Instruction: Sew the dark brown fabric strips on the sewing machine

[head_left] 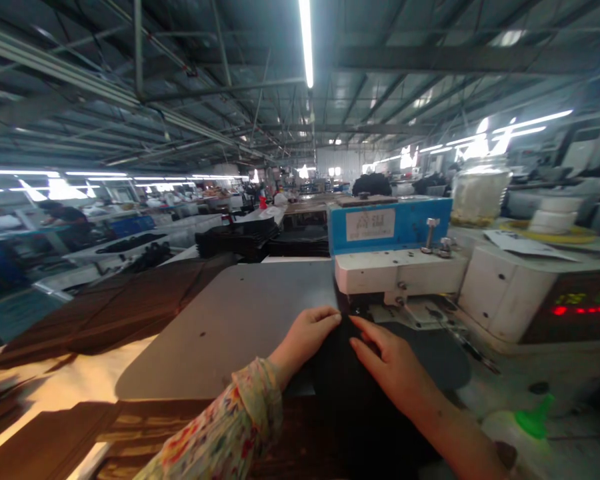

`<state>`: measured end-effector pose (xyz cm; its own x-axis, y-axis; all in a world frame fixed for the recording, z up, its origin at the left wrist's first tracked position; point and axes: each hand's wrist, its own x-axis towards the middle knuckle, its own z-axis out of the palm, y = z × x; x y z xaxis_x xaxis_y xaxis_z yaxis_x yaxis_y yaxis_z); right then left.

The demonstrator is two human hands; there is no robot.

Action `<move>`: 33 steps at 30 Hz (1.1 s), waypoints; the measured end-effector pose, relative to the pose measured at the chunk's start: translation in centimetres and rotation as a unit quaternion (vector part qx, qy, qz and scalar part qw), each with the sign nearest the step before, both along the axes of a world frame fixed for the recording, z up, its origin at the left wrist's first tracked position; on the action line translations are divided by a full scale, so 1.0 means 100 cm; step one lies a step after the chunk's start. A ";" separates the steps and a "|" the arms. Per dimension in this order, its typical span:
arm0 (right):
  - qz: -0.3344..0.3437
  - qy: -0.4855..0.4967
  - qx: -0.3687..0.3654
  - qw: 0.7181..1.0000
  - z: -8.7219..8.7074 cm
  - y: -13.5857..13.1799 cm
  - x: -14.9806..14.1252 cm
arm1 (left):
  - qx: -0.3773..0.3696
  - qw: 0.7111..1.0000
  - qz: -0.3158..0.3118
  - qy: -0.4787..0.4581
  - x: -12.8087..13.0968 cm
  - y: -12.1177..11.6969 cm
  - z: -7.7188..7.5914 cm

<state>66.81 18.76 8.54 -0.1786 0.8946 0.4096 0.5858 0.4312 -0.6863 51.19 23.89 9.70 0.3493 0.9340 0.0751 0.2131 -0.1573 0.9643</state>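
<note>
Black cloth (337,387) hangs over the front of a smooth grey metal plate (230,320), its upper end beside the sewing machine's white clamp arm (400,272). My left hand (310,330), below a floral sleeve, pinches the cloth's left edge with thumb against fingers. From the right, my right hand (385,357) has its bent fingers on the cloth's other edge, close to the left fingertips. Both hands are just in front of the machine arm. Parts of the fingers under the cloth are hidden.
A blue machine cover (415,223) tops the arm; a control box (570,307) with red lights stands right. Brown cloth pieces (110,307) lie left, black stacks (240,239) behind the plate. A green-tipped bottle (535,420) stands near my right forearm; a jar (480,193) is behind.
</note>
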 end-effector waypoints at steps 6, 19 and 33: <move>-0.004 -0.147 0.106 0.983 -0.003 -0.007 -0.006 | -0.104 0.991 -0.002 -0.089 0.001 -0.003 0.002; -0.032 -0.355 0.120 0.926 0.000 -0.004 -0.011 | -0.035 0.999 -0.027 0.004 -0.001 0.002 0.003; -0.054 -0.259 -0.027 0.964 0.007 0.023 0.007 | 0.314 0.894 0.031 0.317 0.010 -0.001 -0.005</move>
<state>67.56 21.08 9.26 -0.2503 0.9372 0.2431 0.8954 0.3196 -0.3101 52.23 23.74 9.19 0.4573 0.7961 0.3964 0.7126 -0.5947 0.3722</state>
